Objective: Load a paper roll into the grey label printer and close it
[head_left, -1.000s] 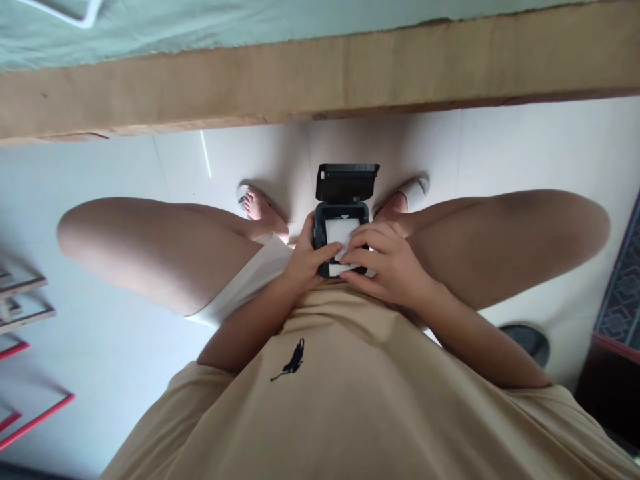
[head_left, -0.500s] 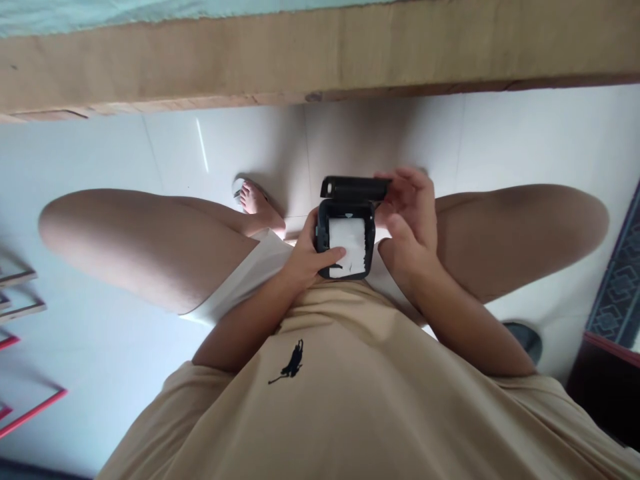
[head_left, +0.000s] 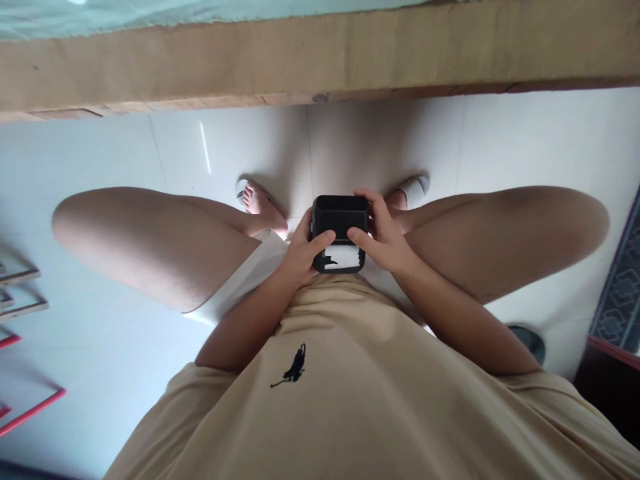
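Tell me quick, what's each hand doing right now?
Left hand: closed on the left side of the small, black, rounded, plastic-looking box, thumb on top.
Right hand: closed on the same box's right side, thumb on top.

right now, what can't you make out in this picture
All in the head view:
White piece: far end hidden by the black lid.
Dark patch over it: too small to identify.
Left hand: partly hidden behind the black box.
Red frame: cut off by the left edge.
Green cloth: cut off by the top edge.
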